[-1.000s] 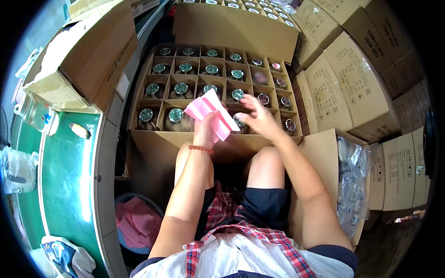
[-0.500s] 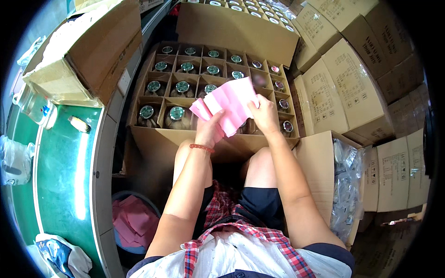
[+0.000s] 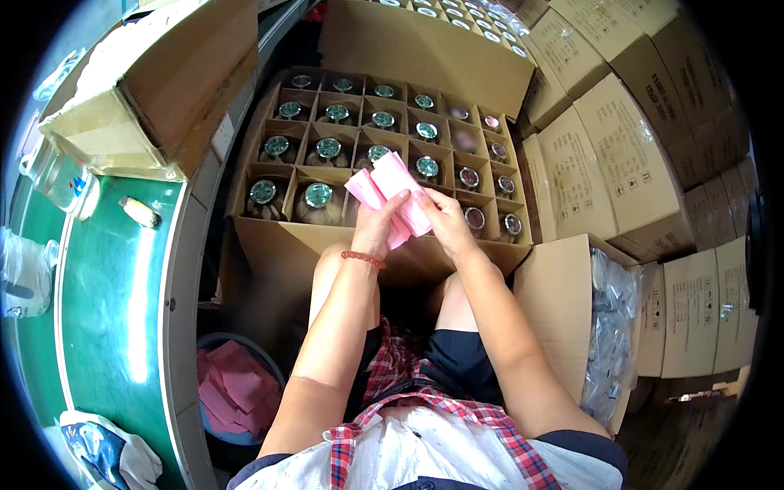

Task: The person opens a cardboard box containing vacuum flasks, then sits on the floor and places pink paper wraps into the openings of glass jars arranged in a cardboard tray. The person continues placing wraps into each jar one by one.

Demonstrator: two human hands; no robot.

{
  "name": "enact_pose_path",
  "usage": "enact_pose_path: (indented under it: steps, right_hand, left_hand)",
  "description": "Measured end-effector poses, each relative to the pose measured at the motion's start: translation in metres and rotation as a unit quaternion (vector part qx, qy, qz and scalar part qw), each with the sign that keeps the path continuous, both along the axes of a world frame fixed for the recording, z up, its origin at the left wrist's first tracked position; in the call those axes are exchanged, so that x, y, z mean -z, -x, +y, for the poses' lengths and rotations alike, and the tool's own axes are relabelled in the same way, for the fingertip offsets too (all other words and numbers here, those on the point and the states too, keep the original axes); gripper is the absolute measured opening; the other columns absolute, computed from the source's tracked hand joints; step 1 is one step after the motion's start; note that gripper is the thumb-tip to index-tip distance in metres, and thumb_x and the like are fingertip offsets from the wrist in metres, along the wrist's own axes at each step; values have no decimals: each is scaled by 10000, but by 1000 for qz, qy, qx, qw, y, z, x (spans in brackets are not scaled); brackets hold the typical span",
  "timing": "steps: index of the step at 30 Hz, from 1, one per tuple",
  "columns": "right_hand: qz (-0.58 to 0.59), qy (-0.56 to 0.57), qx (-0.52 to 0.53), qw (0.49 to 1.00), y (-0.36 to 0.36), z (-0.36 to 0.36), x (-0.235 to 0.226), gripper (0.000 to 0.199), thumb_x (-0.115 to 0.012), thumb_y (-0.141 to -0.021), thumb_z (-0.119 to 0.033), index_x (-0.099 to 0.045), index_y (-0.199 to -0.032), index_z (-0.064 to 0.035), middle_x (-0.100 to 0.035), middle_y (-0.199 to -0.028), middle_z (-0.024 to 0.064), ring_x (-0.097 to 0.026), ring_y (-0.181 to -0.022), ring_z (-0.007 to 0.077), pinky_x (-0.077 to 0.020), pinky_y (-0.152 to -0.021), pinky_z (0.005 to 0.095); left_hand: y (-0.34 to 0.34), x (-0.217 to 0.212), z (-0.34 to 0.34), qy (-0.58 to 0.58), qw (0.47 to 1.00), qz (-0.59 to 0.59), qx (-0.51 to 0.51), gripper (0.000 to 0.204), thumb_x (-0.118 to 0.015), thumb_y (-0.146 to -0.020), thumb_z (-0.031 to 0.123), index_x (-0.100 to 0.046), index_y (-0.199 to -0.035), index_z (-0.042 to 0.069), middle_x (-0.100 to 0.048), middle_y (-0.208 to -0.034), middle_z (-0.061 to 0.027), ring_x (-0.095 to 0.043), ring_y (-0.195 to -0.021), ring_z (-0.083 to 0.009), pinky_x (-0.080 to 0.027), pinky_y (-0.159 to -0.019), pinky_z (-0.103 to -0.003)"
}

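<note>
Above the knees, the left hand [image 3: 377, 226] and the right hand [image 3: 445, 222] together pinch a small stack of pink paper slips [image 3: 389, 196], fingers closed on its lower edges. Just beyond the slips sits an open cardboard box [image 3: 278, 249] with dividers, filled with jars [image 3: 318, 196] with green lids. Farther back stand stacked cartons [image 3: 608, 155].
</note>
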State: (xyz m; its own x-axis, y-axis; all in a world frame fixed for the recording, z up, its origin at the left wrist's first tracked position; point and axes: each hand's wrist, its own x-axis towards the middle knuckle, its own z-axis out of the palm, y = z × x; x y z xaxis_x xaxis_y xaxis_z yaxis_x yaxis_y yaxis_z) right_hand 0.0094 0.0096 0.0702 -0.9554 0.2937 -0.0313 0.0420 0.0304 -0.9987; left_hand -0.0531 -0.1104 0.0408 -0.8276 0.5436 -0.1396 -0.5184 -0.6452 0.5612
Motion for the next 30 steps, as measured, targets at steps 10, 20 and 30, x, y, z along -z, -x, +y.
enact_pose_path:
  steps: [10, 20, 30]
  right_hand:
    - [27, -222, 74, 972, -6, 52, -14, 313, -517, -875, -59, -549, -1180, 9, -648, -1028, 146, -649, -835, 191, -511, -749, 285]
    - [-217, -783, -268, 518, 6, 53, -27, 136, -575, -751, -114, -690, -819, -89, -674, -831, 104, -660, -793, 273, -521, -663, 381]
    - [-148, -697, -238, 661, 48, 46, 3, 251, -587, -776, -138, -554, -992, -14, -595, -945, 174, -606, -875, 372, -503, -724, 449]
  left_hand:
    - [12, 8, -4, 26, 990, -88, -109, 363, -669, -786, 17, -498, -1105, -4, -595, -993, -80, -600, -887, -183, -495, -782, -296]
    - [12, 2, -11, 14, 984, -108, -145, 289, -644, -783, -26, -508, -1037, -7, -599, -937, -71, -605, -847, -164, -495, -761, -261]
    - [20, 5, -5, -19, 980, -128, -149, 358, -626, -781, -67, -491, -1103, 12, -577, -1006, -90, -601, -893, -178, -513, -816, -269]
